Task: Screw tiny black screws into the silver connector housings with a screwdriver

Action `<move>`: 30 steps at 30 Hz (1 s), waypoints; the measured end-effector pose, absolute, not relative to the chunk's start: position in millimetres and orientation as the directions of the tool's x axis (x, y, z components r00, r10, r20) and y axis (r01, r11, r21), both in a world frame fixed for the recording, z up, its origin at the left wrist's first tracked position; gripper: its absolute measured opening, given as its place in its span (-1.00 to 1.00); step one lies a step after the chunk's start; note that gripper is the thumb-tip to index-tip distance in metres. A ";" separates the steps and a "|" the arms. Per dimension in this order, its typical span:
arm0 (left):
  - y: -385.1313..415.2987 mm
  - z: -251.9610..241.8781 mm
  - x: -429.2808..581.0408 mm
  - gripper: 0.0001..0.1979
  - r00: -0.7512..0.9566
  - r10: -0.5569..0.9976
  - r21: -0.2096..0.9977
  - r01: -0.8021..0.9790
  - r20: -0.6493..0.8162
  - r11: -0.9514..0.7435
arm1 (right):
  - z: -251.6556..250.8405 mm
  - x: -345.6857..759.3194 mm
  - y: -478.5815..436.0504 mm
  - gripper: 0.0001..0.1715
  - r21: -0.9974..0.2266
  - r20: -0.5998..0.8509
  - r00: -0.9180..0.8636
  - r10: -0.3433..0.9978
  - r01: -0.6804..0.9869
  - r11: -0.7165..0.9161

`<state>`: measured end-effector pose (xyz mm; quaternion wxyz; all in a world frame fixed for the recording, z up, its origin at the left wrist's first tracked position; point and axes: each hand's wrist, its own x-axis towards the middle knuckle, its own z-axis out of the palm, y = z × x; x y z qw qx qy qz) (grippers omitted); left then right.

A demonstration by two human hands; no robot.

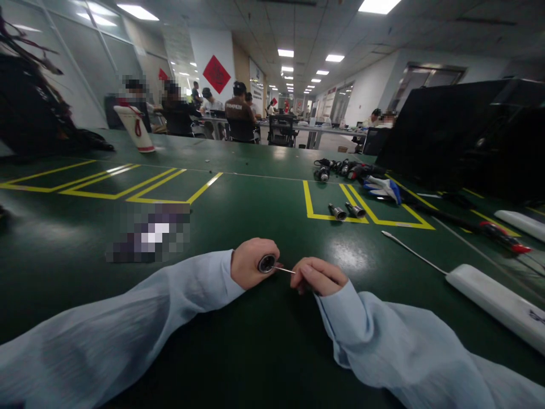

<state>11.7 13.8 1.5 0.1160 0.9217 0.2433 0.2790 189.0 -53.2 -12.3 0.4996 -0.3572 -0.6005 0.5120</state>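
L hand (251,260): your fingers are wrapped round a dark, round-ended cylinder w/ a metallic rim (267,263), its open end facing you.
R hand (321,276): you're pinching a thin, straight, silvery rod (284,270) btwn thumb & fingers.
Rod & cylinder: held btwn your hands, just above the dark green tabletop (264,213); rod's L end is at the cylinder's opening, can't tell if it goes in.
Metal fittings: two short silvery cylinders (338,212) side by side, ahead & to the R, at the yellow tape outlines (308,200).
White strip: long white plastic block (489,301) near your R sleeve, w/ a dark handwritten-looking mark, approx. half in view, can't read it.
Brown top: seated person's brown shirt (239,110), back reads "PUMPKIN" in white caps.
Red diamond: red paper diamond (217,74) on the pillar, dark character, illegible.
Cup: tall white paper cup w/ red trim (137,130), far L, red motif, no text legible.
Blurred patch: purplish pixelated item (153,233) L of your L hand, contents n/a.
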 end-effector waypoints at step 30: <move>10.7 3.8 12.1 -0.82 0.672 0.586 0.470 0.379 0.452 -0.797 | -10.1 191.2 -43.5 -0.66 -0.899 0.105 -0.320 0.942 -0.435 -0.047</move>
